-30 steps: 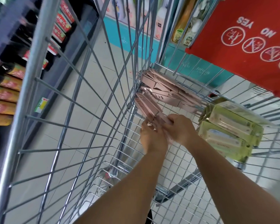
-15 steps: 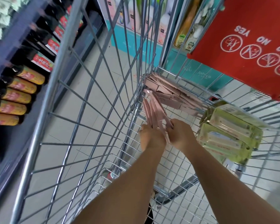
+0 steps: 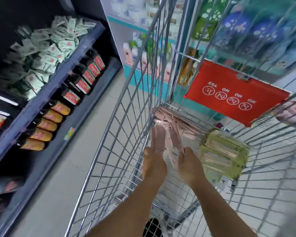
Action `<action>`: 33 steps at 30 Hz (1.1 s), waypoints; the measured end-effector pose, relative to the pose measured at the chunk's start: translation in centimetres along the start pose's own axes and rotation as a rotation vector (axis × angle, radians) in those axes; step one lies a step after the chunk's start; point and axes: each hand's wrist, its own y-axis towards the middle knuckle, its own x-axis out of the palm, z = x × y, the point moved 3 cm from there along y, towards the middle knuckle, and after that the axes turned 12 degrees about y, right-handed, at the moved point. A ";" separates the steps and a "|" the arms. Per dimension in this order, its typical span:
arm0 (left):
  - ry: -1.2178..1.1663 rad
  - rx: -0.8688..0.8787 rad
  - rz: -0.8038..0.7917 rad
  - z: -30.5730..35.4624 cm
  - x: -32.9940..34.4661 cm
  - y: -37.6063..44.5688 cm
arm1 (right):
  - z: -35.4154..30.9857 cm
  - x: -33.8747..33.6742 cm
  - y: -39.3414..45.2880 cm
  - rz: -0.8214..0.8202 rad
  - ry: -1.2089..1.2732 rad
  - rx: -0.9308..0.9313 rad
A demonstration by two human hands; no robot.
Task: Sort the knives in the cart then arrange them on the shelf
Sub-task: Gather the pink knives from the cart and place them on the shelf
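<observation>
Flat pink knife packs [image 3: 158, 137] stand upright inside the wire cart [image 3: 120, 134]. The left hand [image 3: 154, 165] grips one bundle from below; the right hand [image 3: 190, 165] grips a second [image 3: 175, 142] just beside it. Beyond the fingers lies a heap of more pink packs [image 3: 178, 120]. Right of the right hand sit stacked green packs [image 3: 224, 156]. A red sign [image 3: 236, 94] hangs above. Bottles [image 3: 46, 124] line the shelf [image 3: 41, 106] to the left.

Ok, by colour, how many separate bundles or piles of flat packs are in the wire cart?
Pink flat packs: 3 (left bundle in left hand, right bundle in right hand, corner pile)
Green flat packs: 1 (green stack)
Total: 4
</observation>
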 end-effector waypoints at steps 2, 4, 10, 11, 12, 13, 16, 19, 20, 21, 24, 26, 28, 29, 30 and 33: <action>-0.014 0.136 0.048 0.3 -1.2 -1.6 | -1.7 -0.9 -1.8 0.049 0.060 -0.046; -0.131 0.196 0.078 1.0 -3.0 -3.3 | -3.9 -2.1 -3.8 0.107 0.108 -0.105; -0.428 0.344 0.233 1.4 -10.4 -7.0 | -11.0 -4.1 -10.1 0.232 0.248 -0.274; -0.475 0.373 0.275 1.2 -12.1 -7.6 | -12.4 -4.1 -11.2 0.250 0.265 -0.310; -0.518 0.398 0.311 0.7 -13.9 -8.1 | -14.0 -3.9 -12.5 0.267 0.282 -0.345; -0.558 0.418 0.345 0.0 -15.8 -8.6 | -15.6 -3.6 -13.7 0.282 0.290 -0.379; -0.636 0.483 0.377 -3.3 -21.7 -9.8 | -20.6 -1.2 -17.4 0.304 0.318 -0.515; -0.637 0.555 0.484 -7.9 -28.2 -11.0 | -26.1 3.0 -21.0 0.319 0.286 -0.650; -0.632 0.565 0.520 -9.7 -30.3 -11.1 | -27.9 4.6 -22.3 0.313 0.268 -0.683; -0.632 0.569 0.551 -11.6 -32.3 -11.4 | -29.6 6.3 -23.7 0.298 0.253 -0.710; -0.636 0.589 0.641 -17.4 -38.4 -12.5 | -34.6 10.8 -27.5 0.265 0.243 -0.803; -0.653 0.582 0.672 -21.2 -42.1 -13.6 | -37.7 13.6 -29.7 0.235 0.243 -0.851; -0.671 0.553 0.693 -24.8 -45.2 -14.6 | -40.6 16.6 -31.7 0.180 0.224 -0.900; -0.659 0.535 0.722 -26.5 -46.7 -15.1 | -42.0 18.0 -32.8 0.150 0.211 -0.924; -0.641 0.518 0.759 -28.1 -48.1 -15.3 | -43.4 19.4 -33.8 0.125 0.205 -0.947; -0.628 0.456 0.854 -32.5 -51.7 -15.7 | -47.0 22.8 -36.3 0.076 0.158 -1.013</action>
